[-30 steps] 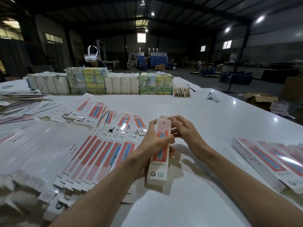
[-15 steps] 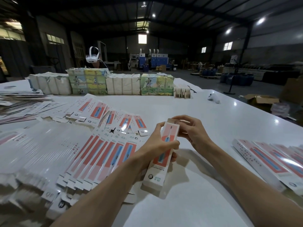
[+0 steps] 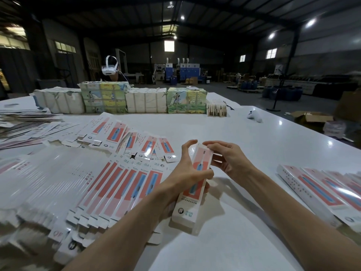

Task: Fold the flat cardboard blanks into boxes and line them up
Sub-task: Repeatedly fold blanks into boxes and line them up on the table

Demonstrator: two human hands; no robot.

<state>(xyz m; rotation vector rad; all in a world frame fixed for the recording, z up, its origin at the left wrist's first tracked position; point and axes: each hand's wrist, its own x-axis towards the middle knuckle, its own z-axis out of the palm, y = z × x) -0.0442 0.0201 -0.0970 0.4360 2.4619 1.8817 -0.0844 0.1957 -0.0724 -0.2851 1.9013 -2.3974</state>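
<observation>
Your left hand [image 3: 185, 173] curls its fingers round the probably light, crushable box [image 3: 186, 212] mid-length, right hand [image 3: 232, 161] pinching its top end; squeeze edges, not faces.

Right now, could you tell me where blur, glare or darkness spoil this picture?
Head view: flat blanks at lower left smear into blur; ceiling lamps throw glare spots on the white table and the finished boxes at right; the held box is sharp; the hall behind is dim.
</observation>
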